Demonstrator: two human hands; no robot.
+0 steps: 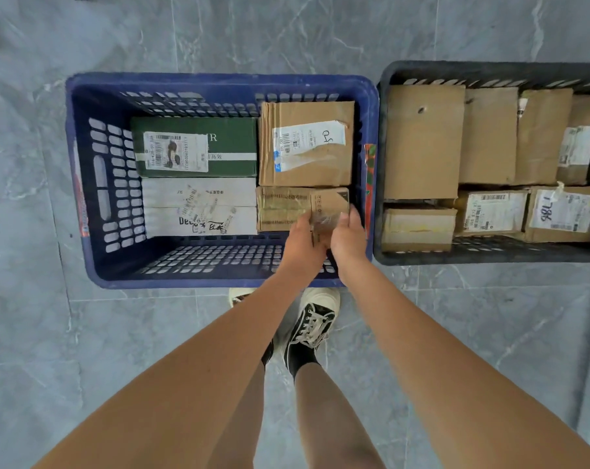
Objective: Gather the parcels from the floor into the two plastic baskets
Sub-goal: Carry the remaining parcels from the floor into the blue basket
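Head view: while both hands reach into the blue basket, the left hand and right hand hold the near end of a small brown parcel between curled fingers; the parcel lies in the basket's near right corner, just beside the white parcel
Left hand: fingers curled on the parcel's near edge, thumb side up
Right hand: fingers curled round the parcel's near right corner; how firm the hold is I cannot tell
Risk: the slot looks tight; if let go tilted, the parcel may wedge against the basket wall or ride up on a neighbour; the glossy tape may slip in the fingers
Count, baskets: two; blue on the left, black basket on the right, touching side by side
Count, blue basket: four parcels; green parcel far left, white near left, labelled brown parcel far right, the held one near right
Count, black basket: seven visible, all brown
Floor: grey tiles; no parcel shows on them in this view
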